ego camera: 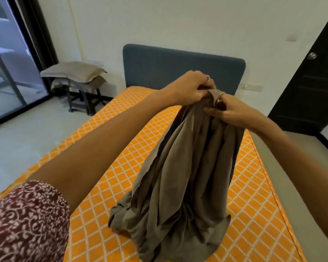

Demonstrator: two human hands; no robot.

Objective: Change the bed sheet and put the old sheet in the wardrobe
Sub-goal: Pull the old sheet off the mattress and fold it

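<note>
A grey-brown sheet [186,167] hangs bunched above the bed, its lower folds resting on the orange mattress [110,148] with its white diamond pattern. My left hand [191,87] grips the top of the sheet from the left. My right hand [227,108] pinches the same gathered top edge from the right, close against the left hand. Both arms are stretched out over the middle of the bed. A blue-grey headboard [159,67] stands behind my hands.
Two beige pillows [74,72] lie stacked on a dark stool [83,99] left of the headboard. A glass sliding door [8,69] fills the left wall. A dark door [311,87] stands at the right. Pale floor runs along both sides of the bed.
</note>
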